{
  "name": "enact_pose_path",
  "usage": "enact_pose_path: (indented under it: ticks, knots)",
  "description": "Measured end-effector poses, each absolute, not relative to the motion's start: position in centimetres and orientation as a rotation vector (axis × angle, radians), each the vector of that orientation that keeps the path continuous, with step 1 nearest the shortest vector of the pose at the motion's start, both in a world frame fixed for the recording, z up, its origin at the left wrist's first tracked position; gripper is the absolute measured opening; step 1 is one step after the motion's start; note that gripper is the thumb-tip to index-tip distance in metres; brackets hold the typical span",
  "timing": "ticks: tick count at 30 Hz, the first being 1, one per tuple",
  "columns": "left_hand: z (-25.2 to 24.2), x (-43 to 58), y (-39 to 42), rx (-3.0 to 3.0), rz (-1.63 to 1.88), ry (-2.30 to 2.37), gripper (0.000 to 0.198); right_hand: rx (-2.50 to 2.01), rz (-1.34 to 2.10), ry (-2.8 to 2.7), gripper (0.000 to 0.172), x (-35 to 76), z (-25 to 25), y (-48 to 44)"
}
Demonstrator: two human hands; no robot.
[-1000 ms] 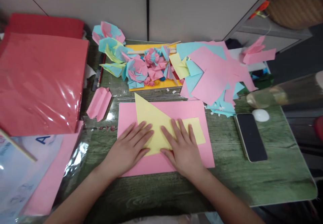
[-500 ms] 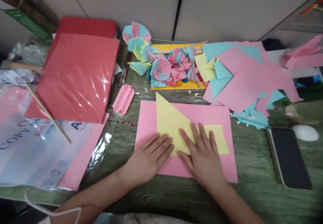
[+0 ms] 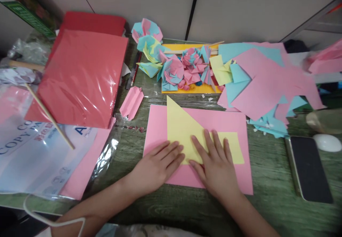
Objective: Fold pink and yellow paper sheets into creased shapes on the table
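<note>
A yellow sheet of paper (image 3: 181, 126), folded slantwise into a triangle with a strip sticking out to the right, lies on a pink sheet of paper (image 3: 157, 117). My left hand (image 3: 157, 164) rests flat on the lower left of the yellow paper, its fingertips touching it. With fingers spread, my right hand (image 3: 217, 167) presses the middle and lower right of the yellow sheet. Neither hand grips anything. Parts of the yellow paper's lower edge are hidden beneath the fingers.
Folded paper flowers (image 3: 173, 69) lie on a yellow pack at the back. Red paper (image 3: 85, 77) and a copy paper bag (image 3: 40, 158) are at left, with a wooden stick (image 3: 50, 117). Pink and blue sheets (image 3: 262, 80), a phone (image 3: 310, 169) and a white mouse (image 3: 327, 142) are at right.
The view has shifted slightly. Both hands stay in the same place on the yellow paper, and its fold looks the same.
</note>
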State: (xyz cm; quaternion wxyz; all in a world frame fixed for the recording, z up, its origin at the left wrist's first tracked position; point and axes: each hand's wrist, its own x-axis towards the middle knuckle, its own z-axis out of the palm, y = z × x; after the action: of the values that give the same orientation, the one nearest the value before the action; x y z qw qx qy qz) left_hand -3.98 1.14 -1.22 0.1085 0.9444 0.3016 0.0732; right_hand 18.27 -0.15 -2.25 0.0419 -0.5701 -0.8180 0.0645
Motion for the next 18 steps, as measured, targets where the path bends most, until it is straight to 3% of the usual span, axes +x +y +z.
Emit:
enact_pose_path:
  ticks: [18]
  knots:
    - [-0.96, -3.87, 1.43, 2.779, 0.273, 0.897, 0.035, -1.772, 0.240, -2.519, 0.059, 18.24, -1.77, 0.04]
